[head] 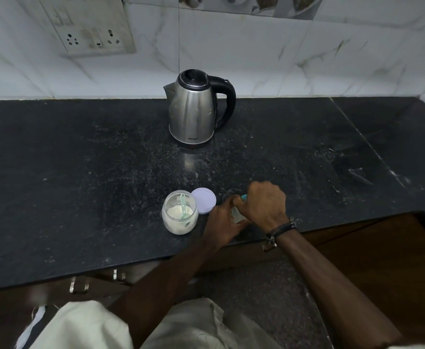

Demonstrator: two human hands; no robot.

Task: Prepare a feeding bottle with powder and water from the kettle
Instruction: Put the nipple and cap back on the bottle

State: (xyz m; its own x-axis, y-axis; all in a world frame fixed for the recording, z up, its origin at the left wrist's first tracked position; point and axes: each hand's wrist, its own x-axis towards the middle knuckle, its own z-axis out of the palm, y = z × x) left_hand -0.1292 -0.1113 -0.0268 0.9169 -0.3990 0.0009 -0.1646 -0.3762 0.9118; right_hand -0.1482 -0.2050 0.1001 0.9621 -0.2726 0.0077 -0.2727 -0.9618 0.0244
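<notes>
1 kettle [192,109], 1 powder jar [178,217] (1 scoop [184,206] inside), 1 lid [204,199], 1 bottle [237,212], 2 hands [265,206].

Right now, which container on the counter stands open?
The powder jar, lid off beside it; the kettle is shut, and hands hide the bottle.

Both hands [246,212] grip the feeding bottle [237,213].

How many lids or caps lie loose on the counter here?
1: a pale round lid flat on the counter, touching the right side of the open powder jar. The hands near the bottle could hide another.
</notes>
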